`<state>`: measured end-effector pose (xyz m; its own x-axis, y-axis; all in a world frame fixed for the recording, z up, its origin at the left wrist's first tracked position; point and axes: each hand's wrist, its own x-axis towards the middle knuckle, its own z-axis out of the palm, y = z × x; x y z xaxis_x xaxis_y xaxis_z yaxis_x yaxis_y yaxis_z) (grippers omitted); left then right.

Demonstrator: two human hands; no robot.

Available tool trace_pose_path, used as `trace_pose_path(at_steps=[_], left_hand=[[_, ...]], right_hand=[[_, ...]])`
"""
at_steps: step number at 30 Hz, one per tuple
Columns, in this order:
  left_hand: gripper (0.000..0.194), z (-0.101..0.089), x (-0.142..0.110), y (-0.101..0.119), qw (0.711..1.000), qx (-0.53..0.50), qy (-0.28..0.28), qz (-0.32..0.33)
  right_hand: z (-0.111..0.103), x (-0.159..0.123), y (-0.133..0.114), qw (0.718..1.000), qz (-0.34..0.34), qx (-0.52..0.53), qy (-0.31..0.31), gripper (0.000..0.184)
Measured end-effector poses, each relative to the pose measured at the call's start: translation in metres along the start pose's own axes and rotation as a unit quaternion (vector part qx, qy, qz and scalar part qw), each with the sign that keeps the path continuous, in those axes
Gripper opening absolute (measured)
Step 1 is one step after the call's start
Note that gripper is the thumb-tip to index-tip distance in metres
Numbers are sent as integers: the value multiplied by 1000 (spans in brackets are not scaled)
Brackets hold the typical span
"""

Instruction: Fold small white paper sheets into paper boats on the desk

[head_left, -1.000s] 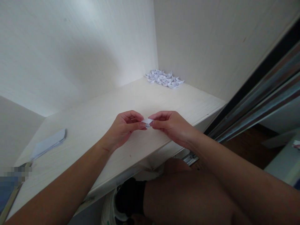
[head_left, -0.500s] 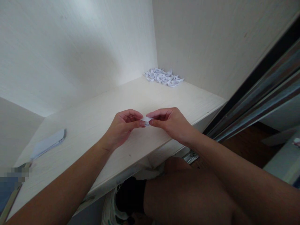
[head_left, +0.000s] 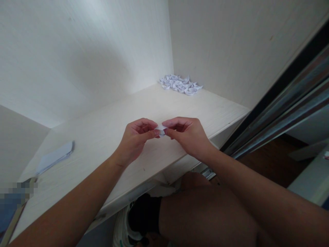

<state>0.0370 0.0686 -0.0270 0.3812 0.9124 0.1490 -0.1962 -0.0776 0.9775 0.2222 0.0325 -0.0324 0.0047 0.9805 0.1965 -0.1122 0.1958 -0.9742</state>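
Note:
Between my two hands is a small folded piece of white paper (head_left: 161, 128), held above the front part of the white shelf (head_left: 110, 120). My left hand (head_left: 137, 137) pinches its left side between thumb and fingers. On the right side, my right hand (head_left: 186, 135) grips it the same way, thumb nearest me. The fingertips hide much of the paper, so its full shape cannot be made out. In the far corner lies a heap of small folded white paper pieces (head_left: 180, 84) with pointed tips.
A stack of white paper strips (head_left: 55, 157) lies on the shelf at the left. A blue object with a pale edge (head_left: 15, 212), partly pixelated, is at the lower left. White panels rise behind and to the right. A dark metal door track (head_left: 277, 96) runs along the right.
Both hands remain on the folded paper, and its top face looks slightly more tilted. The view has shifted slightly; the heap and the stack lie as before.

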Motion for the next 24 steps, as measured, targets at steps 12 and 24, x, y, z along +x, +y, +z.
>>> trace_pose_path(at_steps=[12,24], left_hand=[[20,4,-3,-4,999,13,33,-13],[25,2,-2,-4,998,45,43,2]], right_hand=[[-2,-2,-2,992,91,73,-41,20],[-4,0,0,997,60,18,-37,11]])
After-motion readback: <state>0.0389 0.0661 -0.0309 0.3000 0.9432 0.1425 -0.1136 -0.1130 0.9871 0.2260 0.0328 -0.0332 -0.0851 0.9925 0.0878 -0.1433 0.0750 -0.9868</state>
